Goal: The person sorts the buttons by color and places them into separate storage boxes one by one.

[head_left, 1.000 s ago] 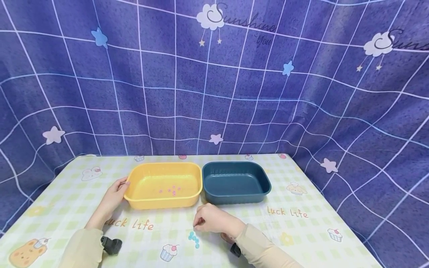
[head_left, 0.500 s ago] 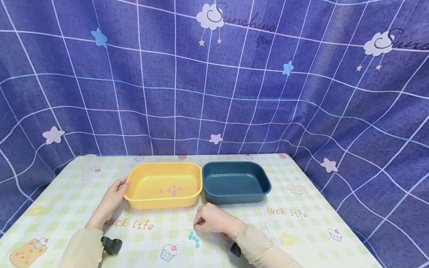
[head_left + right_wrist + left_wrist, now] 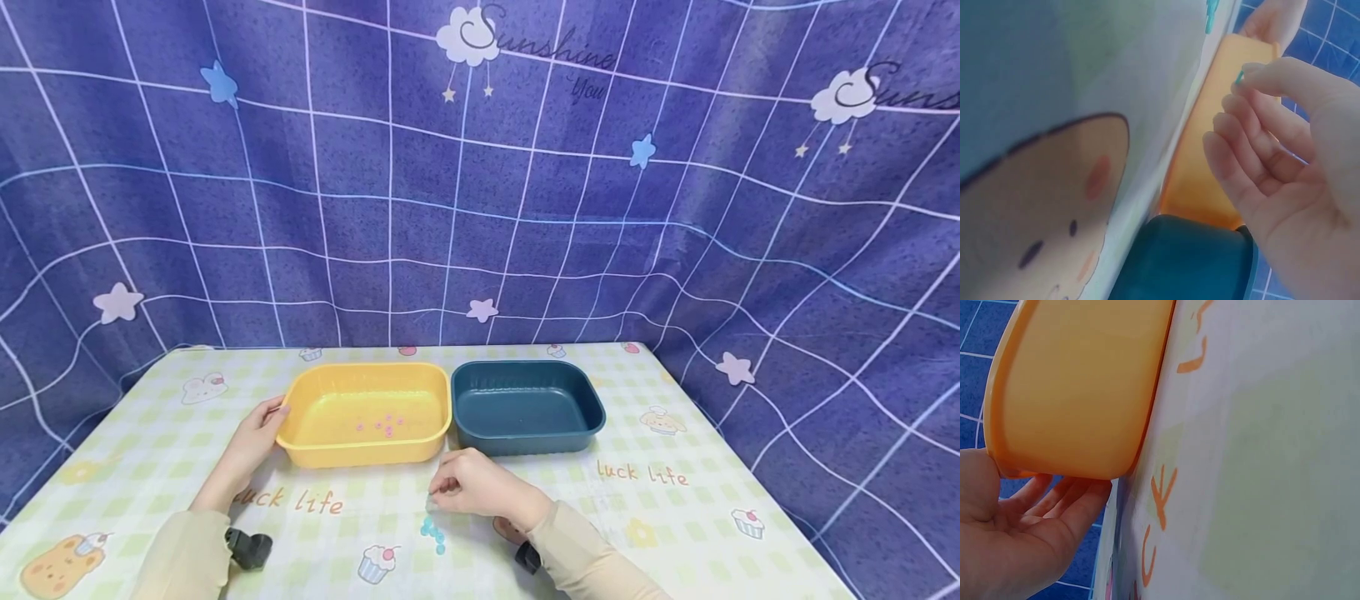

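Observation:
My left hand [image 3: 251, 440] holds the left end of a yellow plastic basin [image 3: 367, 455]; in the left wrist view its thumb is at the rim and its fingers lie against the end wall. Several small pink beads [image 3: 388, 431] lie on the basin's floor. My right hand [image 3: 480, 486] is in front of the basins, just above the tablecloth. Between its thumb and index finger it pinches a small turquoise bead [image 3: 1239, 77], mostly covered by the fingertips. Several turquoise beads [image 3: 439, 538] lie in a loose group on the cloth just below that hand.
A dark teal basin [image 3: 528, 444] stands at the yellow basin's right side, their rims close together. A checked tablecloth [image 3: 720, 533] with printed cartoons covers the table. A blue grid-patterned curtain [image 3: 420, 233] hangs behind and at the sides.
My right hand has risen slightly from beside the turquoise beads. My left hand stays at the yellow basin, and the basins have not moved.

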`<state>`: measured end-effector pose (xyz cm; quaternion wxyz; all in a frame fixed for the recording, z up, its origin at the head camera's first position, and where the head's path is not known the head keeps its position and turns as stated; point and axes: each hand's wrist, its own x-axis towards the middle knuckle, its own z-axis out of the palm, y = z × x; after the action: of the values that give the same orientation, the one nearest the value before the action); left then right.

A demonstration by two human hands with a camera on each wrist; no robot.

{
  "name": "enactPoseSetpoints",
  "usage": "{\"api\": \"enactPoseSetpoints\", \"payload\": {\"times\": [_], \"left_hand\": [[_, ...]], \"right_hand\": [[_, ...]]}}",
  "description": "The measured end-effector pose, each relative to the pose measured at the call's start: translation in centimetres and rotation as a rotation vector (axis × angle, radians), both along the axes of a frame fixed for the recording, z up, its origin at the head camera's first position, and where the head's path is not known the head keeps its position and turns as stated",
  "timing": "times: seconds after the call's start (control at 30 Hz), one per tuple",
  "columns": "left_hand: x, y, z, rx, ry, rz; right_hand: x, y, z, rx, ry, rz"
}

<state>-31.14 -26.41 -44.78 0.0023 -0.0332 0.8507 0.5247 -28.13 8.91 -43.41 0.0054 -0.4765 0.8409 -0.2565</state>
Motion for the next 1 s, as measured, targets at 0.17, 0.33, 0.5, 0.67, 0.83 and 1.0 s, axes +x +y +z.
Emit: {"api": "enactPoseSetpoints", "payload": {"times": [0.17,0.33,0.5,0.67,0.83,1.0], "left_hand": [[0.0,-0.1,-0.2,-0.002,-0.007,0.008],[0.1,-0.1,-0.3,0.003,-0.012,0.013],[0.1,0.0,-0.3,0.003,-0.015,0.017],[0.1,0.0,-0.2,-0.006,-0.004,0.010],[0.0,-0.1,-0.1,-0.007,0.001,0.000],[0.0,-0.1,0.0,-0.001,-0.004,-0.001]], "right_hand": [[0.0,0.1,0.0,-0.043,0.014,-0.005],[-0.1,0.1,0.2,-0.057,0.025,-0.023],[0.0,0.2,0.9,-0.065,0.040,-0.036],[0.0,0.5,1.7,-0.069,0.005,-0.054],[-0.2,0.6,2.4,-0.074,-0.032,-0.063],[-0.3,0.7,3.1,-0.075,0.003,-0.071]]}}
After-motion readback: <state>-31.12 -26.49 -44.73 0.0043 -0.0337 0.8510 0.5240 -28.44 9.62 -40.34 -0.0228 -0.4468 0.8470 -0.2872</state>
